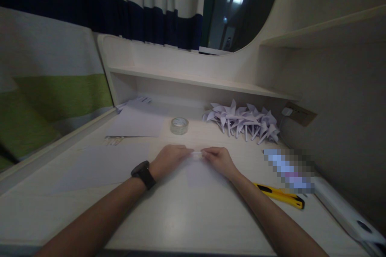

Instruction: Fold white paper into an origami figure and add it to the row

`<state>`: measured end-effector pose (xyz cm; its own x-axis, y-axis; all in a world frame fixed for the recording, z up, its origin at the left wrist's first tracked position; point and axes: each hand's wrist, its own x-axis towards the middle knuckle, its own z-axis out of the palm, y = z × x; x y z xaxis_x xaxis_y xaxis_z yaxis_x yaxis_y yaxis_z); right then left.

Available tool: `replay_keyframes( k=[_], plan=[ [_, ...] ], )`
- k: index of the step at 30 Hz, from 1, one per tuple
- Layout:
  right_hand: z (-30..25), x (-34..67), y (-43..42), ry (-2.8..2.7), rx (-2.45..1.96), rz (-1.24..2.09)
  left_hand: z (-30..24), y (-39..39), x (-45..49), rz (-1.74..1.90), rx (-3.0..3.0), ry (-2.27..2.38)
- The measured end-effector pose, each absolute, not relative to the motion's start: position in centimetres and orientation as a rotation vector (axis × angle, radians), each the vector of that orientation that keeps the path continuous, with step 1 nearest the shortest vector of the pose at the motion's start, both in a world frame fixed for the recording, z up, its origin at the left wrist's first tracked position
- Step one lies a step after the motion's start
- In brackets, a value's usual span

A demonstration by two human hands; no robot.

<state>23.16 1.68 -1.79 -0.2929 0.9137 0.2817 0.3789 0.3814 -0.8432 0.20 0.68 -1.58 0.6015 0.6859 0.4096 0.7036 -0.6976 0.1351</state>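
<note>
My left hand (168, 160), with a dark watch (142, 174) on its wrist, and my right hand (217, 158) meet at the middle of the pale desk (181, 217). Both have their fingers closed in a pinch on the top edge of a small white sheet of paper (197, 170) that lies flat on the desk between and below them. A short folded strip of that paper (196, 154) shows between the fingertips.
A roll of clear tape (179, 125) stands behind the hands. A heap of folded paper pinwheels (243, 122) lies at the back right. White sheets (135, 122) lie at the left. A yellow utility knife (280, 196) lies at the right, near a white bar (343, 213).
</note>
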Motion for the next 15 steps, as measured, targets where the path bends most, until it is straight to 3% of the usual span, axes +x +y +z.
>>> replay_keyframes(
  k=[5, 15],
  plan=[
    [-1.9, 23.1, 1.8, -1.738, -1.117, 0.928, -1.2, 0.7, 0.2, -0.868, -2.867, -1.277],
    [-2.7, 23.7, 3.0, -1.437, -1.081, 0.909, 0.0, 0.7, 0.9, -1.856, -2.348, -2.106]
  ],
)
